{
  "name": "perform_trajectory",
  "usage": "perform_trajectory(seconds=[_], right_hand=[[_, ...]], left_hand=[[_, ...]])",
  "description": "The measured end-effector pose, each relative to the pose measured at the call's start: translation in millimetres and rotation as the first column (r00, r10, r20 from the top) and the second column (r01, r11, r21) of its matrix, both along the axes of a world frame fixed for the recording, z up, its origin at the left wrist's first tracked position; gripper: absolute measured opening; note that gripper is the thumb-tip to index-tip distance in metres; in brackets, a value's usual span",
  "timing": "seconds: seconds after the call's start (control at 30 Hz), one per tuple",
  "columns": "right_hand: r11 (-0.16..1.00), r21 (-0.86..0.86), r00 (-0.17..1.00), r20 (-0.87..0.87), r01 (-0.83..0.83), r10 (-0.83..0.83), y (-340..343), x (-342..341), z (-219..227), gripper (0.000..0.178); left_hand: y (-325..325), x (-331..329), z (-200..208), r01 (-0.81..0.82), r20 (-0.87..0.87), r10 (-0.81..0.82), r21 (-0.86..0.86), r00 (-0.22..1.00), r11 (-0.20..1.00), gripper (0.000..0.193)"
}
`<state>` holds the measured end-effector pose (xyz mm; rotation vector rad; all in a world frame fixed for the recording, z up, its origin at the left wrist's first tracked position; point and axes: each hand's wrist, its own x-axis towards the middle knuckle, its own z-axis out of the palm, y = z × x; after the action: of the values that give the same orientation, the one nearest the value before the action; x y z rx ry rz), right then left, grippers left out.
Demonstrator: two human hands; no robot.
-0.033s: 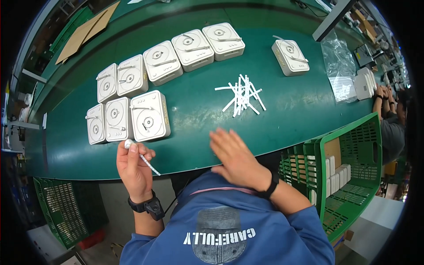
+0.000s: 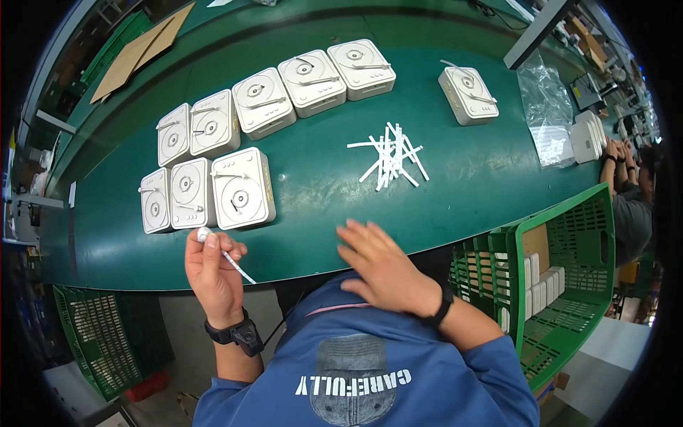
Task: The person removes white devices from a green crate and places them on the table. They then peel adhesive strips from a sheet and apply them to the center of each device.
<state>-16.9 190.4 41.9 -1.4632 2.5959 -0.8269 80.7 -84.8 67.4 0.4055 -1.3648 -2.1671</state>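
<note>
In my left hand (image 2: 215,274), thumb and fingers pinch a thin white rod with a rounded white knob (image 2: 237,267). The knob shows above the fingertips and the rod slants down toward the table's near edge. My right hand (image 2: 390,267), slightly blurred, hovers palm down near that edge, fingers stretched out and holding nothing. Beyond it lies a loose pile of short white strips (image 2: 390,158). Just past my left hand stands a white box shaped like a small record player (image 2: 242,186), with a disc and arm on top. Several similar boxes (image 2: 263,103) stand in two rows behind and beside it.
One more record-player box (image 2: 468,95) stands apart at the far right, near a clear plastic bag (image 2: 546,128). A green crate (image 2: 562,213) with white pieces inside is at my right; another green crate (image 2: 107,341) is low at left. A co-worker's hands (image 2: 620,151) show at far right.
My right hand has drawn back slightly toward my body. The left hand keeps its pinch on the white rod, barely moved.
</note>
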Motion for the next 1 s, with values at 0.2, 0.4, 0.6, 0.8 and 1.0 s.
perform_trajectory(seconds=[0.2, 0.4, 0.6, 0.8, 1.0], right_hand=[[0.995, -0.086, 0.884, 0.460, -0.047, 0.082, 13.5, 1.9, 18.4, 0.039], [0.992, -0.015, 0.982, 0.140, -0.124, 0.125, 29.1, 32.2, 15.0, 0.041], [0.855, -0.174, 0.869, 0.014, 0.489, -0.495, 88.5, -5.5, 3.7, 0.050], [0.870, 0.339, 0.909, 0.086, 0.358, -0.408, 94.6, 53.9, 37.8, 0.040], [0.878, 0.368, 0.821, 0.365, 0.306, -0.439, 70.9, 34.1, 68.5, 0.022]], left_hand=[[-14.7, 16.8, -9.8, -0.077, 0.013, 0.077, 0.013, 0.997, 0.997, 0.005], [-17.5, 16.7, -12.9, -0.006, -0.010, 0.006, 0.006, 1.000, 1.000, 0.005], [-10.7, 10.4, -14.7, 0.097, -0.065, -0.094, 0.035, 0.993, 0.995, 0.009], [-33.3, 14.3, -19.2, -0.189, -0.063, 0.178, -0.398, 0.982, 0.898, 0.016], [-56.2, -22.3, -19.0, -0.083, 0.014, 0.101, -0.462, 0.995, 0.883, 0.018]])
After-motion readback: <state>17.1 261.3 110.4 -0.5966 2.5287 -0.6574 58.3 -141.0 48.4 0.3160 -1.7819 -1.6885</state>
